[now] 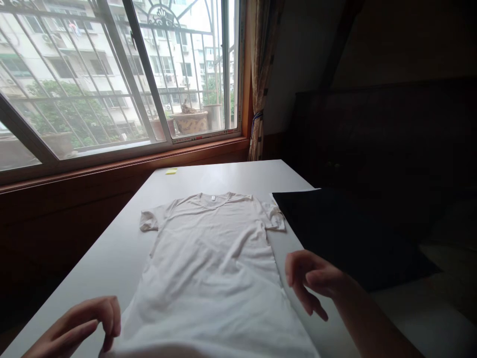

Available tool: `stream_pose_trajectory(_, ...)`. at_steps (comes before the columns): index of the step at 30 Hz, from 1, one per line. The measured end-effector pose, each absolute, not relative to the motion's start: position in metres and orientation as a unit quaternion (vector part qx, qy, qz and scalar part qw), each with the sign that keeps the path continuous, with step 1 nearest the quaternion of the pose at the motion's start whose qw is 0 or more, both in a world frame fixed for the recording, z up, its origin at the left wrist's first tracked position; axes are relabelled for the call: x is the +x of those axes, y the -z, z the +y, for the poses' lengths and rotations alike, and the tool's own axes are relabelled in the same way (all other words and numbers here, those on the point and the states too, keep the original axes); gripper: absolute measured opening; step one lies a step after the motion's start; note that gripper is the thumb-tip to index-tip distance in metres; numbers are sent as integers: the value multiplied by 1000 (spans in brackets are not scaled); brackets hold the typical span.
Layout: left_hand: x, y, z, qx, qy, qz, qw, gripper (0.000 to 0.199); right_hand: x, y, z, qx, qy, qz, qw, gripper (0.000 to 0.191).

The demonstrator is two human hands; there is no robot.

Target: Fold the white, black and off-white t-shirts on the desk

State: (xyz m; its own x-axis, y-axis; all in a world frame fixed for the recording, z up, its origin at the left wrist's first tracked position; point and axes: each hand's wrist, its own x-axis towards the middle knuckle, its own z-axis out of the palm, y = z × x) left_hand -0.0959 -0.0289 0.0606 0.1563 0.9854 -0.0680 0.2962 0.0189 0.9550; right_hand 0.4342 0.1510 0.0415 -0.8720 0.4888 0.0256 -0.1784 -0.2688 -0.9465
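Note:
A white short-sleeved T-shirt (pixel 208 268) lies face up with its neckline at the far end. Loose creases cross its chest and right side, and its lower end runs out of view at the bottom. My left hand (pixel 84 323) is at the shirt's lower left edge, fingers bent down and thumb apart. Its fingertips are close to the cloth; whether they touch it I cannot tell. My right hand (pixel 316 278) hovers beside the shirt's right edge, holding nothing, with its fingers loosely curled and apart.
The shirt is on a white table (pixel 104 258). A black sheet or cloth (pixel 350 233) lies across the table's right edge. A yellow slip (pixel 171 171) rests at the far left corner. Behind are a barred window (pixel 179 74) and a tied curtain (pixel 260 84).

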Motion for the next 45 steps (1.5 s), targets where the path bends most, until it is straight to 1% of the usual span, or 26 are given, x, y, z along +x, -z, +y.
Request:
stream_pose_trajectory(1, -93, -64, -26, 599, -340, 544, 479, 51, 432, -42, 152, -151, -782, -569, 204, 44)
stream_pose_trajectory(3, -83, -72, -19, 615, -297, 568, 460, 49, 426, -42, 156, -213, -739, -592, 240, 39)
stream_pose_trajectory(5, -70, -74, -11, 636, -277, 593, 408, 43, 417, -41, 161, -293, -659, -628, 293, 34)
stream_pose_trajectory(7, -57, -69, -2, 667, -259, 599, 359, 36, 410, -37, 166, -365, -556, -676, 317, 31)
stream_pose_trajectory(9, -45, -57, 8, 710, -234, 589, 307, 32, 405, -32, 170, -411, -455, -728, 307, 27)
stream_pose_trajectory(11, -34, -42, 17, 760, -207, 567, 241, 30, 403, -26, 171, -420, -373, -779, 279, 20)
stream_pose_trajectory(14, -21, -26, 27, 805, -172, 546, 154, 28, 403, -19, 171, -405, -291, -835, 232, 16)
stream_pose_trajectory(16, -16, -23, 29, 815, -154, 543, 133, 25, 403, -16, 172, -409, -256, -850, 212, 12)
stream_pose_trajectory(19, -12, -28, 29, 814, -135, 542, 158, 22, 404, -18, 173, -425, -233, -851, 200, 6)
stream_pose_trajectory(21, -11, -35, 26, 802, -124, 548, 203, 26, 404, -20, 173, -431, -237, -850, 190, 13)
stream_pose_trajectory(24, -11, -46, 19, 770, -94, 569, 275, 36, 405, -26, 169, -419, -268, -855, 147, 24)
stream_pose_trajectory(27, -10, -53, 6, 712, -36, 595, 372, 46, 403, -31, 162, -382, -333, -855, 106, 26)
stream_pose_trajectory(29, -10, -56, -1, 661, 2, 600, 450, 49, 400, -34, 158, -361, -361, -851, 119, 25)
stream_pose_trajectory(30, -11, -57, -3, 647, 8, 600, 471, 49, 399, -34, 157, -358, -357, -851, 142, 24)
stream_pose_trajectory(31, -12, -58, -3, 649, -1, 601, 466, 49, 397, -34, 157, -359, -341, -852, 173, 24)
stream_pose_trajectory(32, -14, -58, 0, 667, -23, 605, 435, 47, 396, -33, 159, -363, -316, -851, 208, 22)
stream_pose_trajectory(34, -20, -54, 12, 720, -88, 607, 324, 41, 396, -27, 164, -370, -256, -852, 269, 19)
stream_pose_trajectory(36, -30, -44, 32, 764, -143, 598, 195, 39, 397, -18, 171, -373, -194, -856, 301, 20)
stream_pose_trajectory(37, -35, -36, 43, 777, -159, 594, 137, 42, 398, -13, 174, -379, -167, -859, 303, 23)
stream_pose_trajectory(39, -46, -16, 65, 776, -166, 607, 37, 51, 402, 0, 179, -400, -122, -862, 284, 32)
stream_pose_trajectory(41, -54, 6, 82, 764, -152, 627, -19, 58, 406, 11, 182, -423, -97, -866, 248, 41)
stream_pose_trajectory(43, -58, 23, 89, 754, -113, 646, -40, 61, 409, 18, 183, -439, -82, -871, 205, 47)
stream_pose_trajectory(45, -59, 34, 88, 735, -67, 674, -36, 60, 412, 20, 182, -459, -73, -870, 167, 51)
